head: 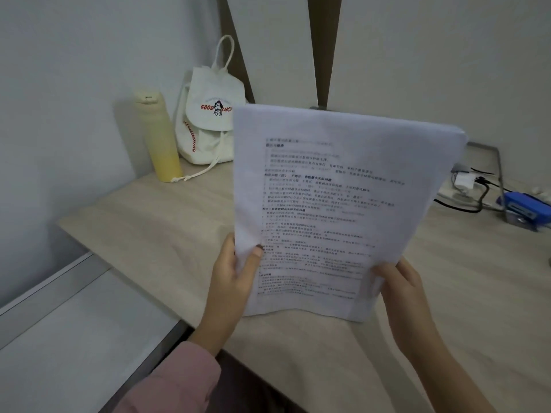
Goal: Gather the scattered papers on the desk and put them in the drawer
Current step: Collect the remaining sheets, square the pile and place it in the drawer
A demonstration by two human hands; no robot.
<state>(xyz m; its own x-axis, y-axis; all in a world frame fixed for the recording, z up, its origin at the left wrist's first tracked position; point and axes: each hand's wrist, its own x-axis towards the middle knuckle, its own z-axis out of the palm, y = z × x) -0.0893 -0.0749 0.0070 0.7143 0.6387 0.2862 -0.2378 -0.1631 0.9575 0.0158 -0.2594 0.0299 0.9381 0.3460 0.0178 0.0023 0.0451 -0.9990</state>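
The paper stack (328, 204) stands upright, long axis vertical, near the front edge of the surface (149, 228). The left grip (235, 278) pinches its lower left edge and the right grip (399, 287) holds the lower right. No drawer shows.

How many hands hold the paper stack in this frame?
2. The left hand pinches the paper stack at its lower left edge; the right hand grips its lower right corner. Fingers behind the sheets are hidden.

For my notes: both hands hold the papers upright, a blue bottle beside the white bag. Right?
Head view: the bottle is yellow, not blue. Left hand and right hand hold the papers upright, the bottle beside the white bag.
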